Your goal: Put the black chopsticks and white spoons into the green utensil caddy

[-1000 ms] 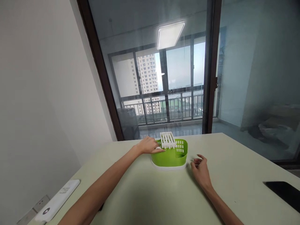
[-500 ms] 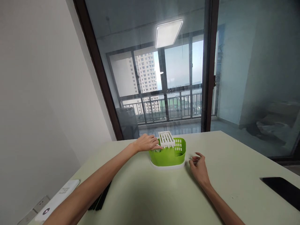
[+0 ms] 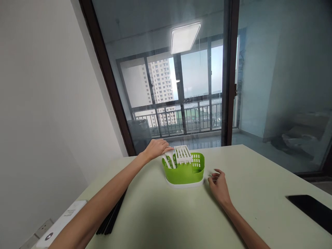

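Observation:
A green caddy [image 3: 183,176] with a slotted back wall and a white base stands on the table. Across its rim lies a white slatted rack [image 3: 183,154]. Two white spoons [image 3: 171,159] lean upright in the caddy's left part, their lower ends hidden by its front wall. My left hand [image 3: 157,148] is closed around their upper ends, palm down. To the right of the caddy, my right hand [image 3: 219,186] rests by the table with loosely curled fingers, apart and with nothing visible in them.
Several black chopsticks [image 3: 114,216] lie on the table [image 3: 166,218], partly under my left forearm. A white box [image 3: 66,216] is at the left edge, and a black flat object [image 3: 311,209] at the right. Behind the table stands a glass sliding door [image 3: 166,86].
My left hand has risen from the caddy's rim, and more of the white spoons shows below it. My right hand has hardly moved.

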`<state>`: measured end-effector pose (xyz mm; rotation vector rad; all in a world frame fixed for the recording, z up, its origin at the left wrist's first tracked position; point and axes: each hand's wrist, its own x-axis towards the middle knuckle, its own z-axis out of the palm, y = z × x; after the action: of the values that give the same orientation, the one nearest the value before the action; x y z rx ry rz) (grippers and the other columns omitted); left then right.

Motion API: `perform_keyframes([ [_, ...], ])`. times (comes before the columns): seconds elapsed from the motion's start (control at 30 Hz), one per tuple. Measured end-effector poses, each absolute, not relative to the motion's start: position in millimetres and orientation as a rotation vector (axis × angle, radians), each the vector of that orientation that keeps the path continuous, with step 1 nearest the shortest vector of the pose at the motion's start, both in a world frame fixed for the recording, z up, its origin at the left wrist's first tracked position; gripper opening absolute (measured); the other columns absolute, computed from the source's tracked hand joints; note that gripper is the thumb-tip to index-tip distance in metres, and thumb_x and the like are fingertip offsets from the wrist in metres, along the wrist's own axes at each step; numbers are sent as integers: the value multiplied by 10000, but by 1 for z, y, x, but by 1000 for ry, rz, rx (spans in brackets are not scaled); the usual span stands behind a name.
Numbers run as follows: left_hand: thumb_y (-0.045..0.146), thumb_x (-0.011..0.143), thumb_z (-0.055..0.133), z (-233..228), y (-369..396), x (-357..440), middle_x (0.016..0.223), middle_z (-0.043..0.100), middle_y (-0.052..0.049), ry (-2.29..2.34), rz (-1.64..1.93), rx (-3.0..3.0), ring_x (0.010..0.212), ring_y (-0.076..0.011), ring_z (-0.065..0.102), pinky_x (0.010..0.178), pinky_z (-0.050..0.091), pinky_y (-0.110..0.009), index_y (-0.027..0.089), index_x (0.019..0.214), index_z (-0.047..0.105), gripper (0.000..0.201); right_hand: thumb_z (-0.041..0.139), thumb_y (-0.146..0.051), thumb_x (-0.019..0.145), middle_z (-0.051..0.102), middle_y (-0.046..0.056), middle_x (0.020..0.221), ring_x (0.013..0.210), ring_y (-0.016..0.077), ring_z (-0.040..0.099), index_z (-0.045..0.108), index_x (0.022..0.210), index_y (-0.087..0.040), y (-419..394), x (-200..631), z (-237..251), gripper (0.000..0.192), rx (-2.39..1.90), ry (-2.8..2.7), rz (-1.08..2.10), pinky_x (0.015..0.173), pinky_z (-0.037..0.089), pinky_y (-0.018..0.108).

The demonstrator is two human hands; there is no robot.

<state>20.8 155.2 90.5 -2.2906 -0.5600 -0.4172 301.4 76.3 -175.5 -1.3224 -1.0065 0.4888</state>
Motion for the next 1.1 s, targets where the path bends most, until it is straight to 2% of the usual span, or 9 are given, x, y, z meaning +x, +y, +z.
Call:
perform_keyframes([
  [0.2, 583, 1047, 337, 113, 165, 29, 653, 674, -45, -784, -264, -2514, 556, -144, 569, 507, 229, -254, 159, 664, 638, 646, 613, -343, 734, 565, 28, 998, 858, 221, 616, 453, 1245, -209, 76, 301, -174, 551, -1333, -1001, 495, 826, 521, 371],
  [0.6, 677, 1000, 325, 158, 191, 53, 427, 474, -15, -853, -136, -2627, 369, -100, 298, 489, 236, -292, 183, 479, 474, 733, 610, -339, 736, 556, 50, 1038, 891, 234, 612, 471, 1226, -196, 74, 301, -172, 529, -1338, -1020, 502, 846, 518, 385],
  [0.73, 703, 977, 352, 164, 195, 62, 417, 443, -13, -852, -77, -2627, 370, -96, 276, 492, 238, -302, 193, 448, 404, 737, 604, -333, 742, 552, 49, 1035, 876, 232, 611, 470, 1220, -197, 74, 300, -172, 515, -1343, -1031, 502, 834, 523, 388],
  [0.97, 664, 983, 399, 180, 185, 64, 455, 474, -22, -928, -35, -2595, 400, -112, 324, 521, 254, -308, 192, 475, 447, 696, 604, -331, 748, 555, 52, 1044, 883, 233, 613, 475, 1212, -203, 75, 299, -173, 499, -1344, -1038, 497, 844, 520, 392],
  [1.1, 702, 973, 367, 198, 178, 53, 409, 370, 11, -926, -78, -2603, 375, -101, 250, 495, 226, -310, 208, 461, 366, 711, 602, -323, 744, 553, 52, 1048, 877, 230, 612, 476, 1212, -207, 76, 298, -174, 498, -1337, -1038, 492, 845, 522, 397],
])
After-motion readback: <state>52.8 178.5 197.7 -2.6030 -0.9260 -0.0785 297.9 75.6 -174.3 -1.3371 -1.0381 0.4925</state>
